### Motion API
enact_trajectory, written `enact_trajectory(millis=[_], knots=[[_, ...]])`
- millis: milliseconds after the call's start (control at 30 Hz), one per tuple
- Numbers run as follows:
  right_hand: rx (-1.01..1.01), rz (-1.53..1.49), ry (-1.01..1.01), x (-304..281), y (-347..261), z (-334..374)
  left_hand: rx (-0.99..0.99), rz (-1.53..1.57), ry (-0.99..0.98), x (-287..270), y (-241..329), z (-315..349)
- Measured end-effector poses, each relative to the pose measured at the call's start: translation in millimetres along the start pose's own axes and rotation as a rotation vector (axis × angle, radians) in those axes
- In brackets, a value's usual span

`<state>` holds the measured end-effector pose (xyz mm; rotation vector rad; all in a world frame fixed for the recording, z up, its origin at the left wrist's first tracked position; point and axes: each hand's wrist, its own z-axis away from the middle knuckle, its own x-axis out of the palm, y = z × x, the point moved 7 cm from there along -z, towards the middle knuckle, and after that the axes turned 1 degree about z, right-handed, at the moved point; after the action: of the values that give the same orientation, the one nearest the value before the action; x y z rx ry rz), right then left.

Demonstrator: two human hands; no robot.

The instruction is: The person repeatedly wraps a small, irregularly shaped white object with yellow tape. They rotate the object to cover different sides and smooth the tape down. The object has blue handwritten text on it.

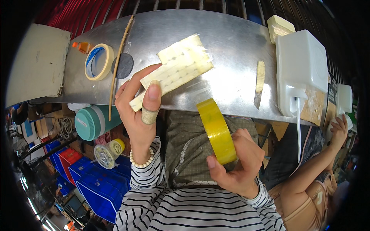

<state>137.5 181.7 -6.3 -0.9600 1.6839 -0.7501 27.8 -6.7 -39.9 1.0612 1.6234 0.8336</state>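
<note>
My left hand point(140, 102) pinches a stack of flat cream strips point(179, 63) marked with rows of dark spots, held tilted above the metal table. The strips' far right edge looks ragged, and I cannot make out what they are made of. A beige band wraps the thumb of this hand, and a string of beads circles the wrist. Over my lap, my right hand point(241, 163) grips a yellow roll of packing tape point(216, 129), its fingers partly hidden behind the roll. The tape and the strips are apart.
The metal table point(162, 30) bears a masking tape roll point(109, 61), a thin stick point(120, 57), a dark disc point(124, 65), a blade with a wrapped handle point(260, 79) and a white plastic container point(304, 61). A teal flask point(86, 125) lies left; a co-worker's arm point(308, 177) is at right.
</note>
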Motion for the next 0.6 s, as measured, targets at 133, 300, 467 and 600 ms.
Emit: enact_trajectory(millis=[133,300,467,600], knots=[[0.01,0.003,-0.006,1,1,0,0.001,-0.007,0.01,-2,1,0],[0.042,0.006,-0.024,7,9,1,-0.169,-0.011,-0.1,-1,-4,4],[0.085,-0.027,-0.02,21,17,0,-0.145,0.013,-0.116,0,-5,2],[0.119,-0.013,-0.051,26,18,-11,-0.061,0.042,0.002,-4,-12,-9]])
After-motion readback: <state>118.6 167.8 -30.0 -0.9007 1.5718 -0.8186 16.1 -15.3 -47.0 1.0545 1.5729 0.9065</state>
